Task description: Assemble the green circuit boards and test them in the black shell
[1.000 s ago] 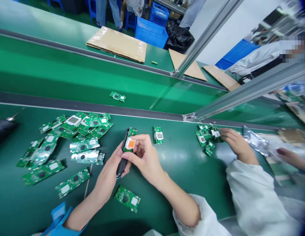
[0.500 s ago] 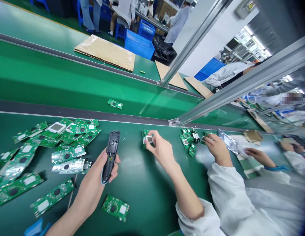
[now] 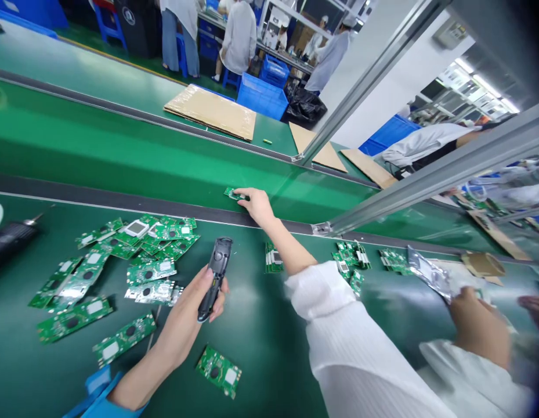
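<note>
The person's left hand (image 3: pixel 186 309) held a black plastic case (image 3: pixel 217 264), its thumb and fingers wrapped around the lower part, with the hollow inside showing. The right hand (image 3: pixel 257 205) was out over the green belt (image 3: pixel 121 157), its finger and thumb close together at one end of a small circuit board (image 3: pixel 228 192) lying there; one could not tell if they pinched it tight. More small boards (image 3: pixel 271 259) sat by the right arm on the green table (image 3: pixel 264 360). A messy pile of bigger boards (image 3: pixel 168 231) lay left of the case, and one loose board (image 3: pixel 219 370) lay nearer the person. A black screwdriver (image 3: pixel 12 241) lay far left.
</note>
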`<state>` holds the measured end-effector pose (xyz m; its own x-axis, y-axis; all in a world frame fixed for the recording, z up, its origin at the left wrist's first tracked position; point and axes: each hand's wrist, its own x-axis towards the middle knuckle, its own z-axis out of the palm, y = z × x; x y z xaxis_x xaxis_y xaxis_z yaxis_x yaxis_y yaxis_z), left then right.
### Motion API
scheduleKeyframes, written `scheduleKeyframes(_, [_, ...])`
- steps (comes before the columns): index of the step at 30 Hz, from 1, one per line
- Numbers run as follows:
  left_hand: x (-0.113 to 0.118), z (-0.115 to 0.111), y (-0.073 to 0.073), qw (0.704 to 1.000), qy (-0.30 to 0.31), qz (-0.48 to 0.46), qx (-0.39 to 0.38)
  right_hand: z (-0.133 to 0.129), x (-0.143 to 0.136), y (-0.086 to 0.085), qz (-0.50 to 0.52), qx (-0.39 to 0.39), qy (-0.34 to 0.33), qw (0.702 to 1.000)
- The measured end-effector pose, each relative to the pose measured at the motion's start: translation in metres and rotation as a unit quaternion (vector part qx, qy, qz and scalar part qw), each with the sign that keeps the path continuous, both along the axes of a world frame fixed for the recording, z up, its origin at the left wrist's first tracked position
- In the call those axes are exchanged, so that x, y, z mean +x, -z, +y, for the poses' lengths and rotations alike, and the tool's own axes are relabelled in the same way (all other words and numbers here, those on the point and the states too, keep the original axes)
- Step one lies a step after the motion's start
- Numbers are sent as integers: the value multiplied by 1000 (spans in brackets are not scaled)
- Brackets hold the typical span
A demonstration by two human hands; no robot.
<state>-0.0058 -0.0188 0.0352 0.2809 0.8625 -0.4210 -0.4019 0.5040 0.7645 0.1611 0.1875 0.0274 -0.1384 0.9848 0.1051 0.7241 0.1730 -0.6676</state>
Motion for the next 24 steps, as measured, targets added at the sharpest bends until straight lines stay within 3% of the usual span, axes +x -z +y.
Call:
scheduleKeyframes(3, [-2,1,3,999,-31,26,21,-28,7,-13,43,1,6,999])
scheduleKeyframes(6, [-3,0,4,995,-57,78,39,-81,18,-33,83,-33,-20,996])
scheduleKeyframes(8, [-3,-2,4,994,-55,88,41,-119,20,-42,137,-100,-59,984])
scheduleKeyframes(10, [-1,-4,3,995,-43,85,33,-150,16,-42,194,-182,-61,962])
scheduleKeyframes(12, [2,-6,3,995,-39,84,20,-172,6,-34,270,-227,-18,935])
scheduleKeyframes(16, [5,-6,6,993,-66,92,22,-195,-14,-14,402,-171,58,897])
scheduleKeyframes(20, [3,-4,5,993,-85,71,26,-204,-20,-7,330,-103,20,938])
scheduleKeyframes(24, [3,-4,0,998,-58,-33,-10,-208,-18,-6,342,-34,37,938])
